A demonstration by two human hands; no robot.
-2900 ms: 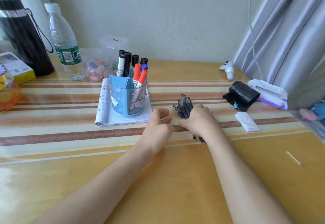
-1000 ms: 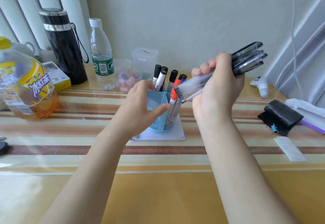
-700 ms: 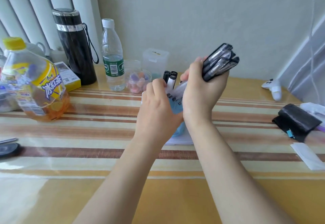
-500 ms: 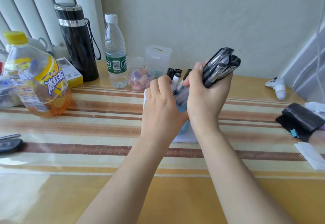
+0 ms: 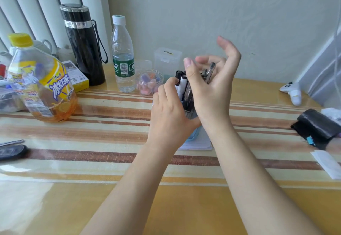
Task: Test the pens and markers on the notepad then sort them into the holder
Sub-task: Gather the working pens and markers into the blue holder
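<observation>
— Where's the holder?
— On the white paper notepad [image 5: 200, 144], midway along the striped table [image 5: 92, 142], stands the blue plastic pen holder [image 5: 194, 134]. The left hand [image 5: 169, 113] clasps it.
— The right hand [image 5: 212, 89]?
— Fingers spread, gripping nothing, beside the clear black-capped pens [image 5: 189, 94] standing inside.

Black flask [image 5: 83, 44], water bottle [image 5: 122, 55], iced-tea bottle [image 5: 42, 81] and small jar [image 5: 150, 83] on striped table [image 5: 92, 133]

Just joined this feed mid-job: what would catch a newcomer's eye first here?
Dead centre, the right hand hangs spread open over a bunch of black pens poking up from the holder, which the left hand grips on the notepad. At far left a big yellow-labelled iced tea bottle stands out, with a tall black flask further back near the wall.
</observation>
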